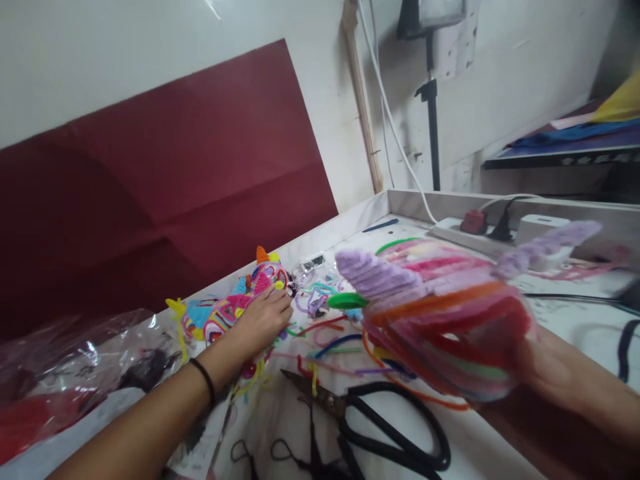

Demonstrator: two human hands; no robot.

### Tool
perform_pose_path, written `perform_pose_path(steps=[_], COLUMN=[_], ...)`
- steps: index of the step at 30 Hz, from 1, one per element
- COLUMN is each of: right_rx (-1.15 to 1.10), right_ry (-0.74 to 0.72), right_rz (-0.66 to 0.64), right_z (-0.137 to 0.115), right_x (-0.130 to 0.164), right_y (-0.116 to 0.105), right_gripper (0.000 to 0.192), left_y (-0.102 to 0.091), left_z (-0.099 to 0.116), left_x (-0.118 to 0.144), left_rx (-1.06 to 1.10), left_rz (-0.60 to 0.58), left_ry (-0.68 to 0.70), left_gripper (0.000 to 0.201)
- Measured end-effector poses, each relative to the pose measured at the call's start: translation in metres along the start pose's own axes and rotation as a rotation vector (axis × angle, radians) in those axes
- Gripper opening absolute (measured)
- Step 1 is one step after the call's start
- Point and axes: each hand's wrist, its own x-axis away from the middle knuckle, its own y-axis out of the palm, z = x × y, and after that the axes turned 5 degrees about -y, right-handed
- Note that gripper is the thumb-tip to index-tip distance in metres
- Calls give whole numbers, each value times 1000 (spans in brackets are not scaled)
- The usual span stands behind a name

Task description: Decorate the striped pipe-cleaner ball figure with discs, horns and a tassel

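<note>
Nearest the camera, black-handled scissors (pixel 380 420) lie flat on the white table (pixel 575 320), blades pointing left, touched by neither hand.

Just beyond them, the right hand (pixel 537 363) holds up a thick bundle of pipe cleaners (pixel 440 313) above the table, fanned toward the left, with lilac, pink, orange and red strands on the outside. The view here is blurred and the bundle hides the fingers; they appear wrapped around its base, but their exact set cannot be told.

The left hand (pixel 263 320), a black band at the wrist, lies palm down, fingers together and slightly curled, the tips resting on a multicoloured pipe-cleaner figure (pixel 235 303) by the red backboard (pixel 175 180). Loose cut pieces (pixel 325 333) lie scattered between the figure and the bundle. A clear plastic bag (pixel 75 367) sits at the left edge.

Farther back, a power strip (pixel 480 227) with plugs rests against the table's raised rim.

Judgement: the step in hand looks like selecting stock for the figure while steadying it. The next move calls for drawing a single strand from the bundle without spilling the rest, keeping the figure held flat.
</note>
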Motion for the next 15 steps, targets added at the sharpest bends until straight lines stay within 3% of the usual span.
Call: perform_pose_path(steps=[4, 7, 11, 15], right_rx=[11, -11, -97, -74], right_ry=[-24, -47, -28, -27], right_rz=[-3, 56, 137, 193], right_z=[-7, -19, -30, -33], right_x=[2, 2, -1, -6], right_y=[-2, 11, 33, 41], right_gripper=[68, 53, 51, 45], left_y=[-6, -5, -1, -25], left_z=[-6, -7, -7, -9], left_x=[18, 21, 16, 29], left_rx=[8, 67, 105, 184], left_rz=[15, -7, -6, 24], left_ry=[-11, -37, -83, -70], left_gripper=[18, 21, 23, 25])
